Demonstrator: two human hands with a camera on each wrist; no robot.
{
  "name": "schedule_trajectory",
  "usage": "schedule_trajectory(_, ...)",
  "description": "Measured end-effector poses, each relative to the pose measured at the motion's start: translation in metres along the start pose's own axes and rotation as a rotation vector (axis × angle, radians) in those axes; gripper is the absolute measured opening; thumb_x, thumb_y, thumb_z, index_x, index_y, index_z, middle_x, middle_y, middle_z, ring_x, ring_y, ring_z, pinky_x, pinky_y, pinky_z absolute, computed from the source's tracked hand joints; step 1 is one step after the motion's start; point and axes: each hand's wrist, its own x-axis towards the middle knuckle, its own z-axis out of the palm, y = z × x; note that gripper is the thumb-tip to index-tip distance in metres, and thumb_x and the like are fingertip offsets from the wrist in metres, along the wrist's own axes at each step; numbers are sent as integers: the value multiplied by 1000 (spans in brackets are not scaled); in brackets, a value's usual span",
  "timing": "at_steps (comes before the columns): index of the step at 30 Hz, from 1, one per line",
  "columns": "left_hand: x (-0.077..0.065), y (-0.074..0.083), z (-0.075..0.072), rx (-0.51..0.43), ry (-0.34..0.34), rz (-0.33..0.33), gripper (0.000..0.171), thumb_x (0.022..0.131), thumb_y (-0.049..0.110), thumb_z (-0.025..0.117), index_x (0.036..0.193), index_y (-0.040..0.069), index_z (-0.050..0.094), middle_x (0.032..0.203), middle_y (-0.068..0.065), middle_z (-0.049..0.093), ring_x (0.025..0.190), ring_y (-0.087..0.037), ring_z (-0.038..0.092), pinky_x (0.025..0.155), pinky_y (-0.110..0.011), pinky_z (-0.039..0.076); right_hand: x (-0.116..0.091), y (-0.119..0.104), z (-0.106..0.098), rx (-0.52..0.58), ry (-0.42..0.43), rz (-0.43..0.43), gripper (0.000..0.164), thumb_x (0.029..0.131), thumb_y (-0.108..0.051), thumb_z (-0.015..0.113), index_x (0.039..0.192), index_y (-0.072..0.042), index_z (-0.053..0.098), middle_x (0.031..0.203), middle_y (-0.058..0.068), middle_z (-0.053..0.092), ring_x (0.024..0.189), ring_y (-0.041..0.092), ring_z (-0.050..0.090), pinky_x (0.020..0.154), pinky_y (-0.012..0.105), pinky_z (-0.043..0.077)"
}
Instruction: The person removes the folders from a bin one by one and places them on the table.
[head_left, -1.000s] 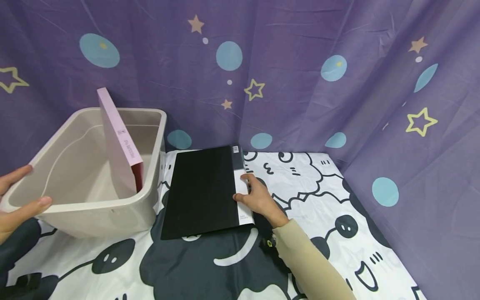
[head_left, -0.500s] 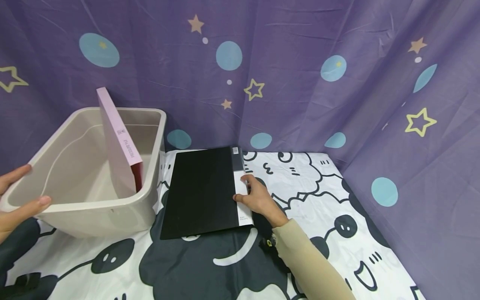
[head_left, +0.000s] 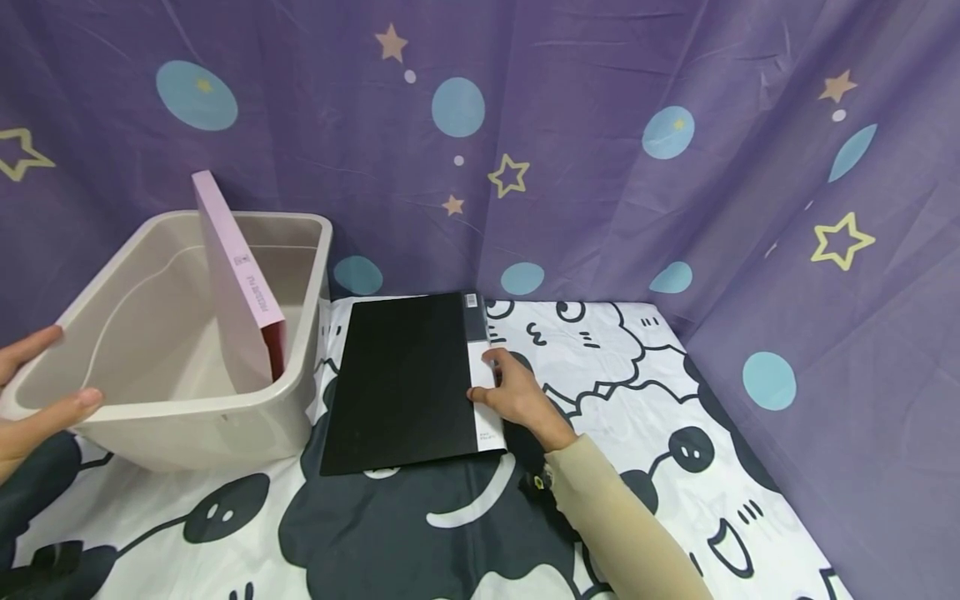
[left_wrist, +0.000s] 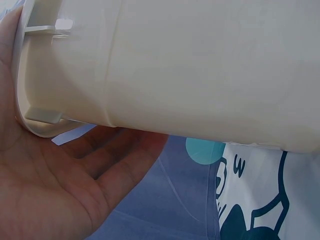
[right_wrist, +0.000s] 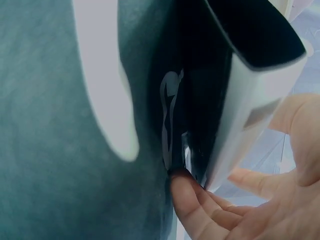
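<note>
Two hands are engaged. Right hand (head_left: 521, 400): right of centre, its sleeve (head_left: 622, 517) entering from the bottom edge; thumb and fingers pinch the spine side of the black folder (head_left: 405, 383), which lies on the printed cloth (head_left: 375, 533) at mid-frame. Left hand (left_wrist: 65, 185): at the left edge; thumb and one finger hook over the rim of the bin (head_left: 210, 437), other fingers extended along its outer wall.

Step in hand, by judgement: securing the folder by its spine with the bin steadied. The next move appears to call for a firm, even grip before any lift; the wide covers may sag or swing.

Obstruction: the bin's right wall rises just beside the folder's left edge. Inside the bin, a pink file box (head_left: 237, 258) stands tilted, its far end projecting above the rim; allow clearance. A purple curtain (head_left: 585, 208) spans the background.
</note>
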Motion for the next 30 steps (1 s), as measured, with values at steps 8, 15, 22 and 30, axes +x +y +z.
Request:
schedule_trajectory(8, 0, -4, 1, -17, 8, 23, 79, 84, 8, 70, 149, 32, 32, 149, -3, 35, 99, 23, 31, 84, 3, 23, 1, 2, 2, -24, 3, 14, 56, 76, -26, 77, 125, -15, 52, 105, 13, 61, 84, 23, 58, 69, 35, 49)
schedule_trajectory(15, 1, 4, -2, -53, 1, 29, 78, 82, 6, 72, 148, 28, 36, 139, 14, 40, 92, 21, 34, 72, 3, 28, 1, 3, 2, -60, -11, 20, 55, 76, -28, 77, 124, -17, 52, 100, 8, 60, 81, 22, 56, 69, 35, 48)
schedule_trajectory(22, 2, 8, -3, -60, -11, 25, 78, 82, 5, 71, 148, 27, 35, 138, 15, 40, 93, 21, 35, 72, 3, 27, 0, 1, 1, -79, -24, 31, 55, 77, -29, 77, 124, -17, 52, 102, 8, 60, 84, 22, 56, 72, 37, 48)
schedule_trajectory(30, 2, 6, -4, -94, -39, 22, 81, 81, 4, 72, 149, 24, 34, 130, 21, 41, 91, 18, 36, 70, 3, 29, 0, 1, 1, -92, -38, 45, 55, 77, -31, 77, 124, -17, 53, 106, 9, 62, 87, 22, 57, 75, 38, 48)
